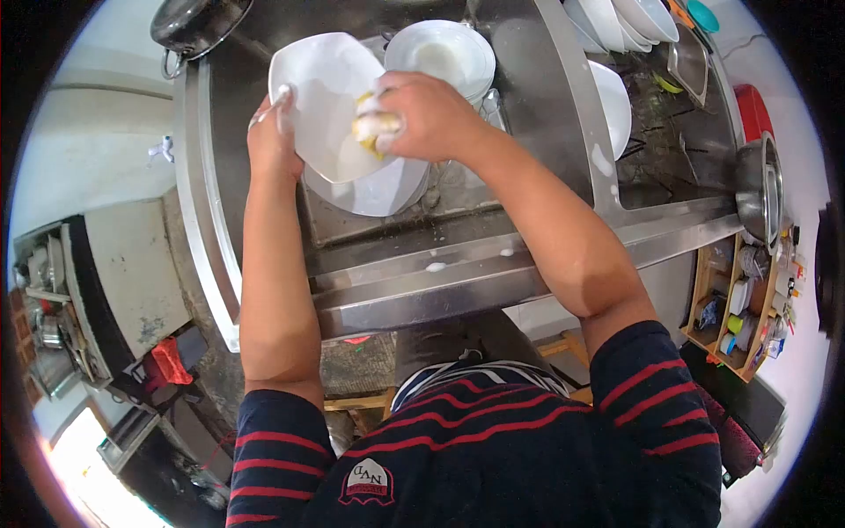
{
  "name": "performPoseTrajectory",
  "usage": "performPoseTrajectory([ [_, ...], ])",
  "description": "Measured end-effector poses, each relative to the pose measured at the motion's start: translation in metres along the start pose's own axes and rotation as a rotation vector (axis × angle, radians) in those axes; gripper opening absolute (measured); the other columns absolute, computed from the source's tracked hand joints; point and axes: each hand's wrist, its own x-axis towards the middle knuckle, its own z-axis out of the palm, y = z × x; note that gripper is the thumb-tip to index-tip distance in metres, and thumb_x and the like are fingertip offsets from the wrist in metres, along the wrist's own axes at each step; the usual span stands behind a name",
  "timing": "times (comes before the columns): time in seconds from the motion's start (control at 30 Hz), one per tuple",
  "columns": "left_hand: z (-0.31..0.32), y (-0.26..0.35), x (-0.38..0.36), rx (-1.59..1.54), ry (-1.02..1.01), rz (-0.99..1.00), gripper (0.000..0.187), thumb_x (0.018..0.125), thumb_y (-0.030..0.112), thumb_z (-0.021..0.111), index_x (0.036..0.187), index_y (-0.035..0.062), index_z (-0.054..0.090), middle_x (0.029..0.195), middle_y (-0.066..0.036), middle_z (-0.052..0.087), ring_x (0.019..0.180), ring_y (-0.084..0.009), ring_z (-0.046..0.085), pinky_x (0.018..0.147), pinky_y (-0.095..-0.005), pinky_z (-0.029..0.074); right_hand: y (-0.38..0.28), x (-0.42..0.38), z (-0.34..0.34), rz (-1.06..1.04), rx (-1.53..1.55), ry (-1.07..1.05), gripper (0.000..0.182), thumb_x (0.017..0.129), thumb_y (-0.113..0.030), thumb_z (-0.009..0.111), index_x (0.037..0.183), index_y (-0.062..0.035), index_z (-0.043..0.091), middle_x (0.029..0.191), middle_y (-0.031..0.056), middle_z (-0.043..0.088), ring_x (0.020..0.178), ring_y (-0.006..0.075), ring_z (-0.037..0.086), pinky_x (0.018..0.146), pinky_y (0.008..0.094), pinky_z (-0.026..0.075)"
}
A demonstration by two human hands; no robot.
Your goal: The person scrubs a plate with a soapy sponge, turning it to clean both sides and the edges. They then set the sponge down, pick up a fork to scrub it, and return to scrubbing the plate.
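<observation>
A white squarish bowl (321,92) is tilted up over the sink basin, its inside facing me. My left hand (275,136) grips its left edge, with suds on the thumb. Against the inner right side of the bowl, my right hand (431,114) holds a yellow sponge (370,128) covered in foam. Below the bowl, a white plate (383,195) lies in the basin, partly hidden. Behind my right hand sits a stack of white dishes (449,53) with cloudy water in the top one.
A dark pot (201,26) stands at the far left. Right of the metal divider (581,97), several white bowls (625,22) and a white dish (612,106) rest in the second basin. A steel bowl (759,189) is at the right edge. The sink's front rim (422,299) has foam spots.
</observation>
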Motion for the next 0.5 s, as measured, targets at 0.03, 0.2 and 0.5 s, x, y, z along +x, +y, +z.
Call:
performPoseTrajectory([
  [0.03,-0.005,0.000,0.005,0.052,0.045,0.011,0.039,0.095,0.023,0.055,0.125,-0.0025,0.053,0.111,-0.016,0.063,0.094,-0.0271,0.066,0.080,-0.0380,0.056,0.007,-0.001,-0.001,0.002,0.005,0.003,0.045,0.066,-0.028,0.072,0.108,-0.0102,0.071,0.106,0.0128,0.062,0.092,0.0324,0.061,0.084,0.0381,0.051],
  [0.2,-0.047,-0.068,0.047,0.572,0.040,0.037,0.032,0.088,0.018,0.062,0.112,-0.0021,0.063,0.094,-0.013,0.068,0.078,-0.0192,0.063,0.068,-0.0327,0.050,0.022,-0.003,-0.017,0.138,0.010,0.425,0.039,0.066,-0.032,0.074,0.097,-0.0074,0.071,0.094,0.0122,0.059,0.092,0.0316,0.060,0.079,0.0416,0.050],
  [0.5,-0.066,-0.120,0.052,0.828,0.027,-0.172,0.047,0.084,0.024,0.058,0.125,-0.0003,0.059,0.090,-0.014,0.069,0.071,-0.0216,0.064,0.059,-0.0354,0.049,0.018,-0.008,-0.010,0.224,0.104,0.422,0.041,0.063,-0.033,0.076,0.096,-0.0080,0.072,0.095,0.0117,0.059,0.092,0.0318,0.059,0.079,0.0418,0.050],
])
